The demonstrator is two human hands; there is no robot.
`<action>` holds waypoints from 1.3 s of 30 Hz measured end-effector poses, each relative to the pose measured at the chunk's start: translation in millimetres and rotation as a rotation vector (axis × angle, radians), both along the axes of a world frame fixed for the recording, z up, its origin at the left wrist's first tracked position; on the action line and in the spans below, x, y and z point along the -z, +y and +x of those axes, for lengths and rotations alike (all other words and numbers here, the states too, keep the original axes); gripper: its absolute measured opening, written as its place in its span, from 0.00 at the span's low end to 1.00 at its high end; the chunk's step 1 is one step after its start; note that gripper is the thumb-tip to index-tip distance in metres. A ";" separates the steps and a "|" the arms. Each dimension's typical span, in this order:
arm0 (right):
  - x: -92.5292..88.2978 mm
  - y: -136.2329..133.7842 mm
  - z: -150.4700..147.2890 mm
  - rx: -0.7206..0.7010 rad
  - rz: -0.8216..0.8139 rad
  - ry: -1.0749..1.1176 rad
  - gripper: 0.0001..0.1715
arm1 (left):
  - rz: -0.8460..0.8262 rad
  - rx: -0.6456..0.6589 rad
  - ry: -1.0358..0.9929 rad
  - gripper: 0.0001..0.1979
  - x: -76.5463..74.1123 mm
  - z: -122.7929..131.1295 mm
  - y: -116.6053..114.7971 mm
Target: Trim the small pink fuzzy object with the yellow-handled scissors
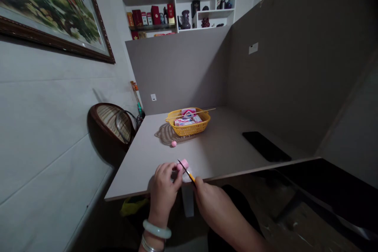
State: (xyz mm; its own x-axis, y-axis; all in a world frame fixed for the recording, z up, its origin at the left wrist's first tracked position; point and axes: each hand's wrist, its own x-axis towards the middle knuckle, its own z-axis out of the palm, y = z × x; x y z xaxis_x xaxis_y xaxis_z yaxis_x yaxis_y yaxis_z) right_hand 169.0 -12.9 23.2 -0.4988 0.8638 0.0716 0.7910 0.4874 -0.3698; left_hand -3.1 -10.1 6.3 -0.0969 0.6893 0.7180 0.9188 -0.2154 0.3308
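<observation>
My left hand (165, 181) is closed at the near table edge, its fingertips pinching a pink clay-like lump (184, 163). My right hand (211, 199) grips a slim knife-like tool (190, 177) with a yellow handle and a thin dark blade. The blade lies against the pink lump, close to my left fingertips. Whether it has cut into the lump, I cannot tell. Something whitish and thin (186, 177) shows under the lump. A small pink ball (174, 144) rests on the table farther forward.
A yellow basket (191, 129) holding several small boxes stands on the grey table (138, 157), with a thin stick (206, 110) across it. A flat black object (264, 146) lies to the right. Grey panels (180, 71) rise behind and right. A round brown woven object (110, 130) is left.
</observation>
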 end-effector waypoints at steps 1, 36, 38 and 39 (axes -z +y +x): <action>-3.1 2.9 -3.1 -0.001 0.005 -0.005 0.14 | 0.007 0.003 -0.004 0.09 0.0 -0.3 0.4; 12.9 -4.2 8.2 0.004 -0.064 -0.032 0.14 | -0.032 0.019 -0.021 0.09 1.7 -2.6 0.6; 7.5 -1.6 5.6 -0.012 -0.033 -0.009 0.14 | -0.034 0.015 -0.028 0.09 1.5 -2.2 1.1; 3.8 1.0 2.8 -0.018 -0.014 -0.002 0.14 | -0.037 0.013 -0.033 0.09 1.5 -2.2 1.5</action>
